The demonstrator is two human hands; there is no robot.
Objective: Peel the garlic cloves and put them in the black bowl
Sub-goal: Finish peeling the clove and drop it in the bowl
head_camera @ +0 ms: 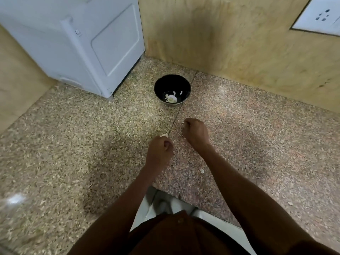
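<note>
The black bowl (172, 85) stands on the speckled stone counter (73, 144) near the back wall, with a few pale garlic pieces (171, 98) in its bottom. My left hand (160, 150) is curled shut in front of the bowl, and a pale garlic clove (163, 135) peeks out at its top. My right hand (196, 132) is just to the right and slightly farther back, fingers closed, with a tiny white speck at the fingertips. The two hands are apart, and what else they hold is hidden.
A white appliance (82, 45) fills the back left corner beside the bowl. A wooden wall (239, 52) runs behind, with a white socket plate (320, 15) at the upper right. A small white scrap (202, 170) lies on the counter between my forearms.
</note>
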